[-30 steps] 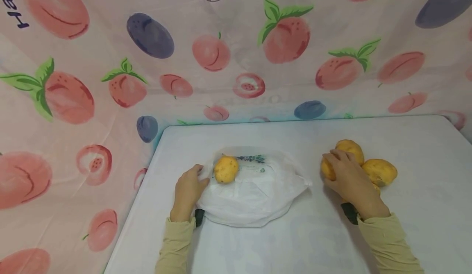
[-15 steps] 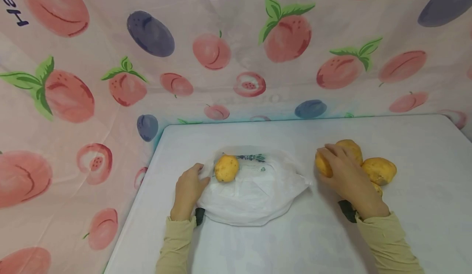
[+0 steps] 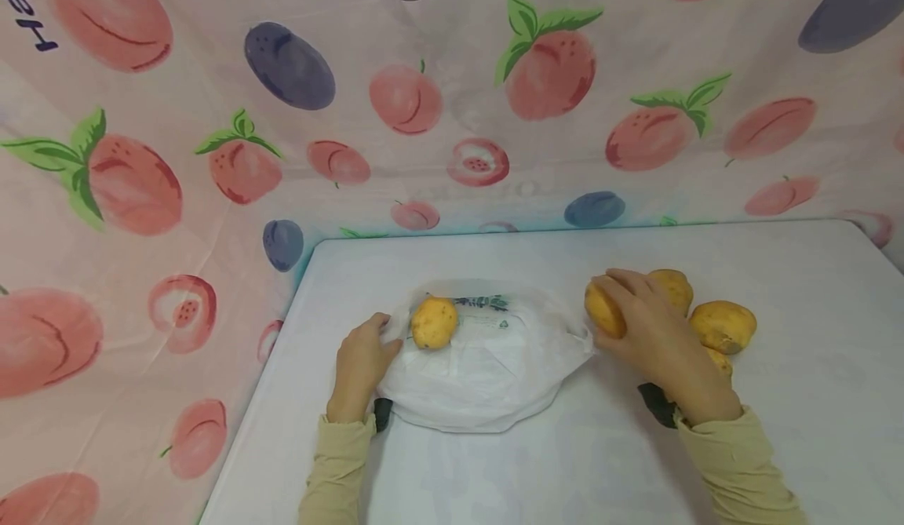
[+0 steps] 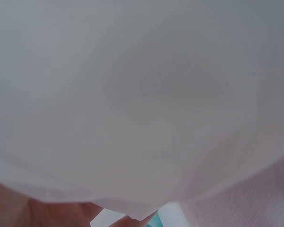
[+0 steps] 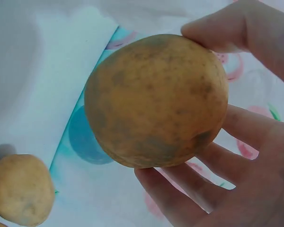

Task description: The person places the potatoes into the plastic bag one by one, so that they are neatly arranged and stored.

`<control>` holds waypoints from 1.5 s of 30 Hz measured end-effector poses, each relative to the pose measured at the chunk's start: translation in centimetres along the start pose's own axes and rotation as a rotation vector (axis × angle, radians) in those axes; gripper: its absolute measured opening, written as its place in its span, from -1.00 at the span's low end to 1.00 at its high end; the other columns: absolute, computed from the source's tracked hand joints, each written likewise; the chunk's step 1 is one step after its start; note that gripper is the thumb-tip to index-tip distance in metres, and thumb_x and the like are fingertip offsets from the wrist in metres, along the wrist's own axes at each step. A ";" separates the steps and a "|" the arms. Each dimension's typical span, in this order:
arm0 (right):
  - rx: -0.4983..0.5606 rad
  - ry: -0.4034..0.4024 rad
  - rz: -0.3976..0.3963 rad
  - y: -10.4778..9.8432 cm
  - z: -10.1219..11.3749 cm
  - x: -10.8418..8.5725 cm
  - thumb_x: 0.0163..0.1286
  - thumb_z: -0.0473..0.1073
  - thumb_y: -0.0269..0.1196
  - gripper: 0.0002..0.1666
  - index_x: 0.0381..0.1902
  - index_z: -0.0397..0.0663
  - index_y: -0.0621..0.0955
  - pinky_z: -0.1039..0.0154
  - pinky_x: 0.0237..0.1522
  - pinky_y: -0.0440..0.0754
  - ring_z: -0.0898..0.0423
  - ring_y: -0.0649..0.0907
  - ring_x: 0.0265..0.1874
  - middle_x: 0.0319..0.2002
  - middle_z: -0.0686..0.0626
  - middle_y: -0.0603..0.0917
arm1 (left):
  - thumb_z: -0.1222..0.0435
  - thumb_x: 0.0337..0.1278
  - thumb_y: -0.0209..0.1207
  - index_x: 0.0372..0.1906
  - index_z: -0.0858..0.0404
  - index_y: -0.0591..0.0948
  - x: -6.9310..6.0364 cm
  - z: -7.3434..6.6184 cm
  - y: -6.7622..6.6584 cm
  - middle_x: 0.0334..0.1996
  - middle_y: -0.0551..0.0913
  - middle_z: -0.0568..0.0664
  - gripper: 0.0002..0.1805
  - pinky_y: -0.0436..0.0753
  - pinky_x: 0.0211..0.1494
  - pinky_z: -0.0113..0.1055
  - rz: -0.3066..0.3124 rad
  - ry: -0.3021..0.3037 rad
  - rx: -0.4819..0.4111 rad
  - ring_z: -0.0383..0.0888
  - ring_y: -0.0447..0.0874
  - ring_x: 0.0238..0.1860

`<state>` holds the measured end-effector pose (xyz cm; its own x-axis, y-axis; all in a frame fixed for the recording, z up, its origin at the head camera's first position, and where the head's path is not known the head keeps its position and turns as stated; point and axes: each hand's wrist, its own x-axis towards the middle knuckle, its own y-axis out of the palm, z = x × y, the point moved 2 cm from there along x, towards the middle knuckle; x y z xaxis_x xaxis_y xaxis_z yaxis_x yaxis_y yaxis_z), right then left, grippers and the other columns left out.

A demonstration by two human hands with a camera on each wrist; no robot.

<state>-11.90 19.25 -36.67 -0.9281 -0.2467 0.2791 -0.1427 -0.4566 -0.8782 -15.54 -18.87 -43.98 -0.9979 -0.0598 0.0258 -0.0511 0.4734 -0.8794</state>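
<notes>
A white plastic bag (image 3: 487, 391) lies spread on the table, with one yellow potato (image 3: 434, 323) at its upper left. My left hand (image 3: 360, 368) grips the bag's left edge; in the left wrist view the white film (image 4: 142, 104) covers most of that hand (image 4: 47, 215). Just right of the bag, my right hand (image 3: 660, 340) holds another potato (image 3: 604, 308). Seen in the right wrist view, this potato (image 5: 156, 101) sits between the thumb and fingers of the hand (image 5: 255, 165).
Several potatoes, one of them at the right (image 3: 723, 326), lie on the white table (image 3: 798, 399) beside and partly behind my right hand. A fruit-patterned cloth (image 3: 452, 117) rises behind the table's far edge and along its left side.
My right hand has moved left with its potato, away from the other potatoes and up to the bag's right side. My left hand has stayed in place.
</notes>
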 end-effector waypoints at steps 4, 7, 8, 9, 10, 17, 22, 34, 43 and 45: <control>0.018 -0.003 0.000 -0.2 0.8 0.3 0.10 -0.19 0.42 -0.31 0.21 -0.26 0.52 -0.34 0.13 0.47 -0.33 0.41 0.20 0.23 -0.33 0.46 | 0.26 0.11 0.38 0.15 0.36 0.60 0.0 0.1 0.0 0.11 0.67 0.24 -0.50 0.61 0.13 0.10 0.001 -0.004 -0.007 0.26 0.64 0.11; 0.029 -0.017 -0.008 -0.1 1.3 0.5 0.10 -0.18 0.43 -0.30 0.21 -0.25 0.52 -0.35 0.15 0.46 -0.34 0.40 0.22 0.23 -0.33 0.46 | 0.27 0.10 0.38 0.14 0.36 0.60 0.0 0.1 0.0 0.09 0.67 0.24 -0.51 0.61 0.12 0.11 -0.004 0.002 -0.002 0.27 0.64 0.10; 0.030 -0.024 -0.013 -0.1 1.4 0.5 0.09 -0.18 0.43 -0.30 0.21 -0.25 0.52 -0.34 0.14 0.47 -0.34 0.41 0.21 0.23 -0.33 0.47 | 0.27 0.10 0.38 0.14 0.36 0.60 0.0 0.1 0.0 0.09 0.67 0.24 -0.51 0.61 0.12 0.11 -0.004 0.000 -0.002 0.26 0.64 0.10; 0.031 -0.031 -0.018 0.0 1.6 0.5 0.09 -0.18 0.43 -0.30 0.20 -0.25 0.52 -0.34 0.13 0.48 -0.34 0.41 0.21 0.22 -0.33 0.47 | 0.27 0.10 0.38 0.14 0.36 0.61 0.0 0.1 0.0 0.09 0.67 0.24 -0.51 0.61 0.12 0.11 -0.005 -0.001 -0.002 0.27 0.64 0.10; 0.034 -0.039 -0.022 0.0 1.7 0.6 0.09 -0.18 0.43 -0.30 0.20 -0.25 0.52 -0.33 0.13 0.48 -0.33 0.41 0.21 0.22 -0.33 0.47 | 0.27 0.09 0.38 0.13 0.36 0.61 0.0 0.1 0.0 0.09 0.67 0.24 -0.51 0.61 0.12 0.11 -0.005 0.000 -0.003 0.26 0.64 0.10; 0.048 -0.063 -0.016 0.5 2.7 0.8 0.07 -0.20 0.40 -0.32 0.19 -0.23 0.53 -0.31 0.13 0.49 -0.32 0.43 0.20 0.21 -0.34 0.48 | 0.24 0.11 0.37 0.16 0.36 0.60 0.1 0.2 0.0 0.10 0.67 0.24 -0.49 0.60 0.13 0.10 -0.001 0.006 -0.003 0.26 0.64 0.11; 0.060 -0.066 -0.002 0.9 3.4 1.0 0.08 -0.22 0.38 -0.32 0.21 -0.21 0.52 -0.27 0.11 0.53 -0.28 0.42 0.22 0.24 -0.32 0.47 | 0.25 0.11 0.38 0.16 0.36 0.59 0.2 0.2 0.0 0.10 0.67 0.23 -0.49 0.61 0.12 0.10 0.001 -0.002 0.005 0.26 0.64 0.10; 0.072 -0.114 0.005 1.3 5.2 1.5 0.09 -0.21 0.41 -0.32 0.21 -0.16 0.51 -0.14 0.08 0.61 -0.20 0.45 0.20 0.23 -0.29 0.47 | 0.24 0.12 0.37 0.18 0.35 0.58 0.3 0.2 0.2 0.13 0.65 0.24 -0.48 0.60 0.14 0.11 0.021 -0.020 -0.005 0.26 0.62 0.13; 0.071 -0.146 0.025 2.3 6.4 1.7 0.11 -0.19 0.43 -0.33 0.21 -0.13 0.53 -0.08 0.03 0.67 -0.16 0.47 0.21 0.24 -0.25 0.48 | 0.24 0.12 0.36 0.17 0.36 0.59 0.2 0.0 0.0 0.11 0.67 0.24 -0.49 0.61 0.12 0.10 0.013 -0.008 -0.003 0.26 0.63 0.12; 0.075 -0.146 0.038 2.6 6.7 1.8 0.11 -0.19 0.43 -0.33 0.21 -0.12 0.53 -0.08 0.03 0.68 -0.16 0.47 0.21 0.24 -0.24 0.48 | 0.24 0.12 0.37 0.17 0.36 0.59 0.2 0.0 0.0 0.11 0.67 0.24 -0.49 0.61 0.12 0.10 0.012 -0.006 -0.002 0.26 0.63 0.11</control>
<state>-11.66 11.90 -35.85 -0.8718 -0.3836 0.3047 -0.0777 -0.5058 -0.8592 -15.72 -18.89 -44.01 -0.9982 -0.0594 0.0129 -0.0397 0.4755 -0.8788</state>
